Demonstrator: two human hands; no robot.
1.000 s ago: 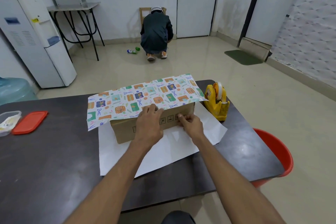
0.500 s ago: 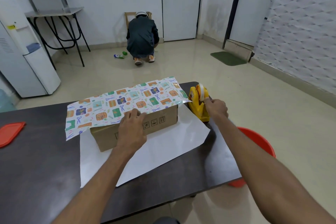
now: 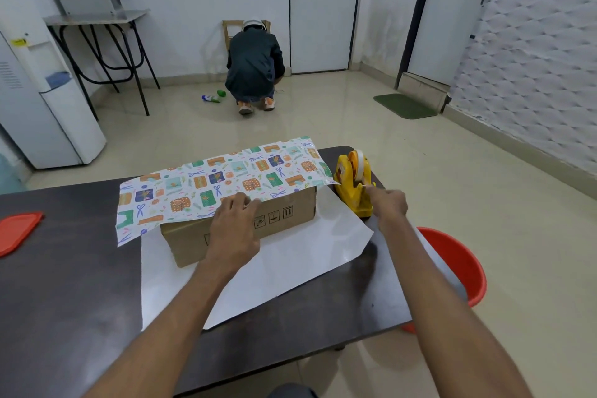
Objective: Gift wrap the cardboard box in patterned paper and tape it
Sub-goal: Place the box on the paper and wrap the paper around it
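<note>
A brown cardboard box [image 3: 290,213] lies on the dark table [image 3: 64,284]. Patterned wrapping paper [image 3: 200,184] is folded over the box top, its white underside spread on the table in front of the box. My left hand [image 3: 234,223] presses the paper's edge against the box's near top edge. A yellow tape dispenser [image 3: 352,184] stands at the right of the box. My right hand [image 3: 387,203] is at the dispenser's cutter, fingers pinched on the tape end.
A red lid [image 3: 17,229] lies at the table's left edge. A red bucket [image 3: 455,262] stands on the floor beside the table's right side. A person [image 3: 253,64] crouches by the far wall. A white water dispenser [image 3: 42,90] stands at the left.
My right hand left the box front and moved right to the tape dispenser. My left hand stayed on the paper edge. The view shifted right.
</note>
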